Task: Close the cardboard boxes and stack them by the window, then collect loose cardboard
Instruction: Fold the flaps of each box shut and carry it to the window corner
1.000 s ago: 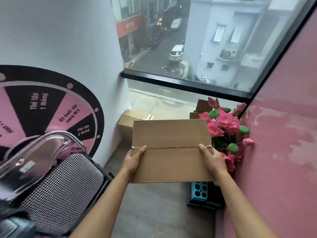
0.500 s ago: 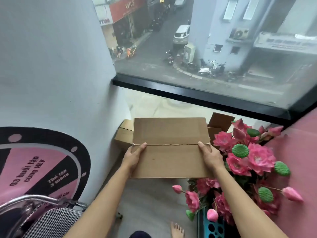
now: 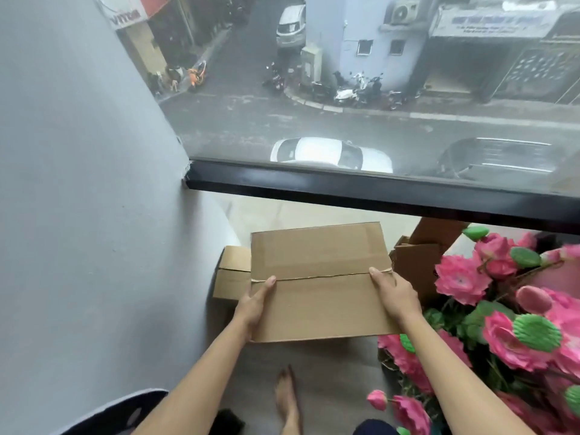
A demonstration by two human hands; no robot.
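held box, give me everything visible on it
The held box is plain brown cardboard, closed, its two top flaps meeting in a seam across the middle. It is carried roughly level above the floor, below the window. The left hand grips its left edge and the right hand its right edge, thumbs on top at the seam. Another closed box sits behind its left side; whether they touch is unclear.

Both hands, left (image 3: 255,304) and right (image 3: 396,293), grip a closed cardboard box (image 3: 320,282) below the window (image 3: 361,186).
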